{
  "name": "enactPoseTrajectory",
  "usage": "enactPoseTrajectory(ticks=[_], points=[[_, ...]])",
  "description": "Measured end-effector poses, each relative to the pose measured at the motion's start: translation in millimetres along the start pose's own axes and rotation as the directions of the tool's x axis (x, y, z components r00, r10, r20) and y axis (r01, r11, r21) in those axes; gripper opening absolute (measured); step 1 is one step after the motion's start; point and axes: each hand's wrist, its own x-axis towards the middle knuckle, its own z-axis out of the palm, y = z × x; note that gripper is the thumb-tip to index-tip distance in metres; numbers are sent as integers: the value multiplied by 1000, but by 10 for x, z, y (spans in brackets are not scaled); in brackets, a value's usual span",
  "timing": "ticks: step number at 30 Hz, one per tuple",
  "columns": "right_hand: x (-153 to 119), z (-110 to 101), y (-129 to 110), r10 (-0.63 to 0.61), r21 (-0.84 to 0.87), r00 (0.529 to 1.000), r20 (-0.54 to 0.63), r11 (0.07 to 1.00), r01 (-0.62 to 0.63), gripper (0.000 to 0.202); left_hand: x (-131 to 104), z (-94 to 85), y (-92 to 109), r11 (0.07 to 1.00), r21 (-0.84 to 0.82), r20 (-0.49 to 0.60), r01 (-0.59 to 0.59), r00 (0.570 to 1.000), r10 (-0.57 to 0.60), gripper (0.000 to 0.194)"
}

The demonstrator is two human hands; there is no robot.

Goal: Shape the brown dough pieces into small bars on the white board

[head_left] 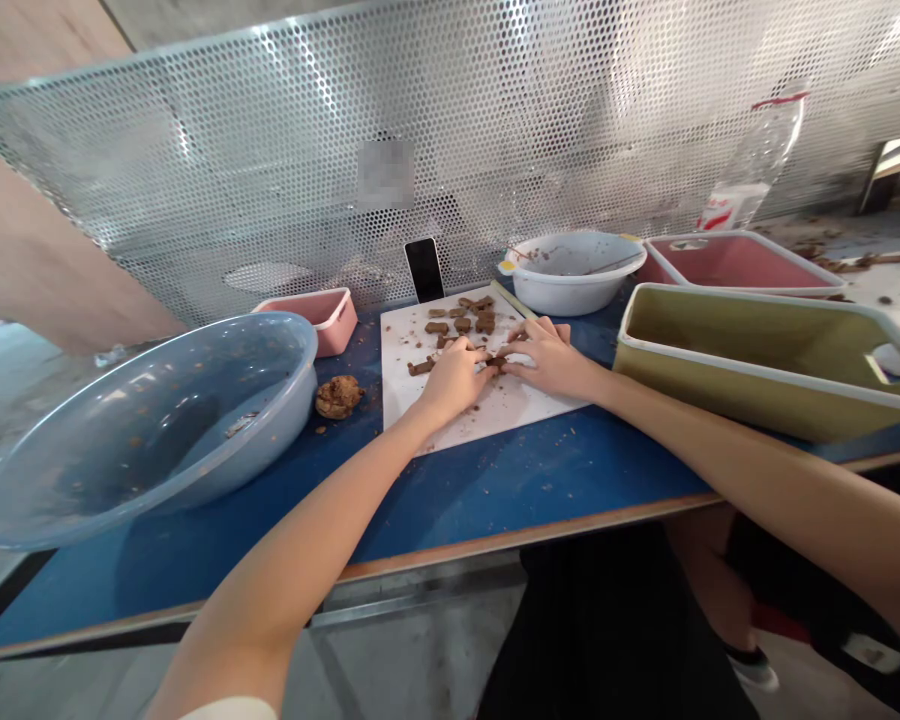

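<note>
Several small brown pieces [461, 325] lie on a white board [401, 400] with crumbs scattered round them. My left hand [456, 378] and my right hand [544, 355] meet over the board's middle. Between their fingertips is a dark brown piece [496, 362], pinched from both sides and partly covered by the fingers. Another elongated brown piece [420, 368] rests just left of my left hand. A larger rough brown lump [338, 397] sits on the blue table left of the board.
A big blue basin [195, 420] and a small pink box [334, 325] stand left. A phone [424, 270] leans behind the board. A white basin [574, 290], pink bin [765, 265] and olive bin [750, 385] stand right; a metal mesh [495, 130] rises behind.
</note>
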Motion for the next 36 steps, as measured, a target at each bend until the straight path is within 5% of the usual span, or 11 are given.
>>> enactPoseTrajectory(ticks=[36], points=[[-49,-28,34,-98,-34,991,-86,995,96,29,-25,11,20,1000,-10,-33,22,999,-22,17]])
